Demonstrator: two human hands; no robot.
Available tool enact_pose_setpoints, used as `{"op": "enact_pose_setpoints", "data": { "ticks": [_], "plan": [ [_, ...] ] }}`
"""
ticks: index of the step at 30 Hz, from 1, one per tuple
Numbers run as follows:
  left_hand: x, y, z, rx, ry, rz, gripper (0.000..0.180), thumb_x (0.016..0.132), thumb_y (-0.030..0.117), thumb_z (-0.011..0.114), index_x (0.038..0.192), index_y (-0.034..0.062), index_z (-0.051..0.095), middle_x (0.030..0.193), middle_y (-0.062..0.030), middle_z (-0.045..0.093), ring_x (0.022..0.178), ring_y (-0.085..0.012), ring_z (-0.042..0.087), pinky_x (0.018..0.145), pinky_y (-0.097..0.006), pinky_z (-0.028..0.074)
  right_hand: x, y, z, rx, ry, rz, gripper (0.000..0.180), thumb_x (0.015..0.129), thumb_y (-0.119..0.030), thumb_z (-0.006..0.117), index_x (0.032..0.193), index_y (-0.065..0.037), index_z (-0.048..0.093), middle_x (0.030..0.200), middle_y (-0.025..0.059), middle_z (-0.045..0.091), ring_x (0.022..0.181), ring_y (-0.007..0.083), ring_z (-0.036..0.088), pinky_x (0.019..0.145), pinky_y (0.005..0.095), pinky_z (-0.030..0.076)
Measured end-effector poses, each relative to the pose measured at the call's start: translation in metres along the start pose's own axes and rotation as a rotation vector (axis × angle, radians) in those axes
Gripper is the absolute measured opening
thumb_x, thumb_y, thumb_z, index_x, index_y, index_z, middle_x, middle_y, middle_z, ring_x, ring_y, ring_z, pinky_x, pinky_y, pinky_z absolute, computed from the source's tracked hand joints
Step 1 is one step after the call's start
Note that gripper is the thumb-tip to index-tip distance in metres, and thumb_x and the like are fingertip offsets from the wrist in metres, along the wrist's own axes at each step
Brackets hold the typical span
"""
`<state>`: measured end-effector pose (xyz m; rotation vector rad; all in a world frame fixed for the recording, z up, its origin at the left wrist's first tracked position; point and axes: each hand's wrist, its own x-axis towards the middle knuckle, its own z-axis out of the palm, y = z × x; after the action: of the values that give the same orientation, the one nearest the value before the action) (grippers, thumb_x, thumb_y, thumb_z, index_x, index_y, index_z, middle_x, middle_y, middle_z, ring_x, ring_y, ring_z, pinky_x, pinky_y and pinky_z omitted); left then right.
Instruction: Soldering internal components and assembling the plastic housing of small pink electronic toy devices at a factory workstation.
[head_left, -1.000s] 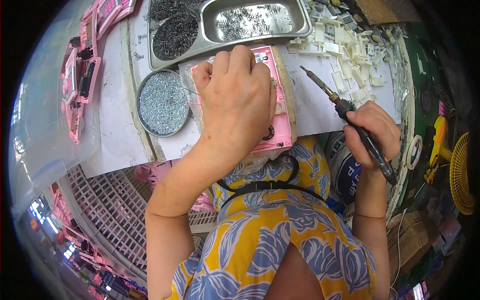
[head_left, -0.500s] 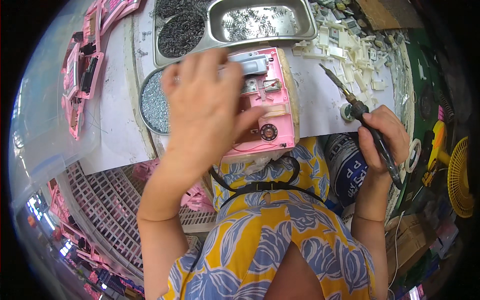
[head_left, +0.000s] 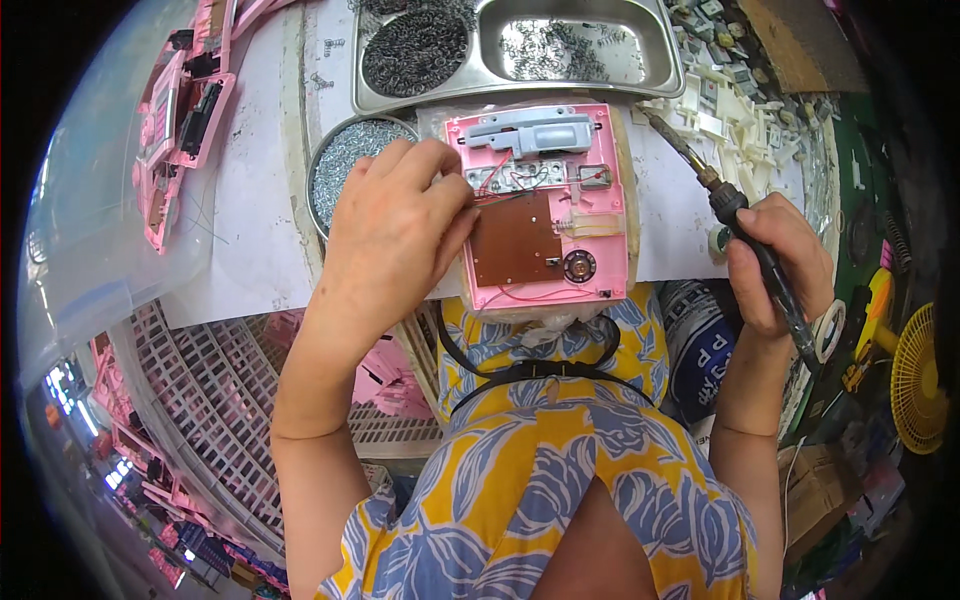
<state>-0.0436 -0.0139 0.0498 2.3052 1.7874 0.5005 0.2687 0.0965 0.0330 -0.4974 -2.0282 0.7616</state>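
Observation:
A pink plastic housing [head_left: 615, 275] lies in front of me, its inside facing up. It holds a brown circuit board [head_left: 515, 240], a light blue plastic part [head_left: 555, 138], a small round black part [head_left: 580, 265] and thin wires [head_left: 492, 182]. At the housing's left edge is my left hand [head_left: 400, 225], fingers bent and drawn together beside the wires and the board's upper left corner. What its fingertips pinch is hidden. My right hand [head_left: 785, 265] grips a black-handled soldering iron [head_left: 748, 228], its tip pointing up and left, apart from the housing.
A steel tray [head_left: 490, 85] of small springs stands behind the housing. Left of it is a round tin [head_left: 335, 165] of tiny metal pieces. White plastic parts [head_left: 745, 135] pile up at the back right; pink housings [head_left: 185, 120] are stacked at the left.
My left hand has come down and left from over the housing, uncovering the board, and its fingers have drawn together at the edge. The soldering iron stays in my right hand.

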Motion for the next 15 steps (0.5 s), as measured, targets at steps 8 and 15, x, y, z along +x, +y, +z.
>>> {"op": "enact_pose_setpoints", "data": {
  "ticks": [8, 15],
  "plan": [
    [0.013, 0.019, 0.038, -1.269, 0.176, -0.565, 0.007, 0.093, 0.002, 0.069, 0.098, -0.0017, 0.066, 0.099, -0.0118, 0.074, 0.071, -0.0087, 0.066, 0.056, -0.018, 0.048, 0.025, -0.019, 0.054, 0.507, 0.059, 0.495, 0.055, 0.083, 0.003, 0.075, 0.134, -0.001, 0.057, 0.107, 0.0086, 0.067, 0.095, 0.0130, 0.065, 0.079, 0.0248, 0.054],
    [0.012, 0.029, 0.049, -1.337, 0.286, -0.586, 0.010, 0.092, 0.001, 0.071, 0.100, -0.0030, 0.067, 0.085, -0.0061, 0.072, 0.068, -0.0072, 0.066, 0.057, -0.018, 0.049, 0.045, -0.013, 0.091, 0.484, -0.088, 0.506, 0.060, 0.085, 0.006, 0.073, 0.140, -0.002, 0.052, 0.114, 0.0076, 0.062, 0.101, 0.0141, 0.066, 0.086, 0.0261, 0.056]
  ]
}}
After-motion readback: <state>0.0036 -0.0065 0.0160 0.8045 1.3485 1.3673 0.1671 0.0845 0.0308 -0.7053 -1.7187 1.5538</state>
